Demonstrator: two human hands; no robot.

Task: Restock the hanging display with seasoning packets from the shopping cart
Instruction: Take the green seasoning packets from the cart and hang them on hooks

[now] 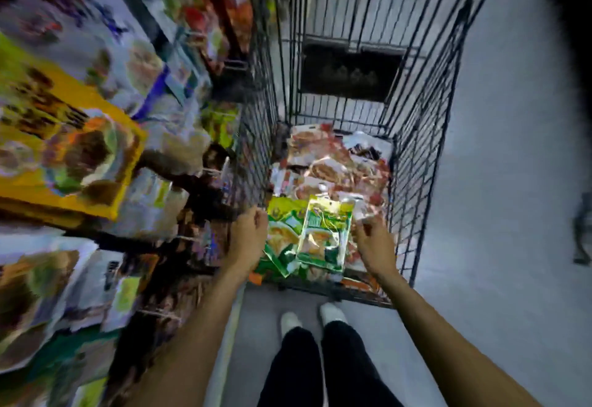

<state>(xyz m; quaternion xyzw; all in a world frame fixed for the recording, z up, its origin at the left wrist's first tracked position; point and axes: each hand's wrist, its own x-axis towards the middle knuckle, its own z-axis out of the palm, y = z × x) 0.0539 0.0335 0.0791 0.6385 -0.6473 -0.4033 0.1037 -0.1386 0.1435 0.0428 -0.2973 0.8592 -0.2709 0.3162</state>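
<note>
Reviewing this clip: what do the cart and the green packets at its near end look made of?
Shopping cart: thin dark wire grid, probably coated or painted metal, matte finish. Green packets: glossy plastic or foil-laminate film, judging by bright crinkled highlights on the top one; blur leaves the exact film open.

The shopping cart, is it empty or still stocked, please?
Stocked: red packets and green packets lie piled in the cart's near end.

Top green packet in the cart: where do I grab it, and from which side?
Probably pinch the green packet at its far right corner, coming from the right with the right hand. It lies flat on top of the pile in the cart, nothing covers that edge, and that hand is right beside it.
</note>
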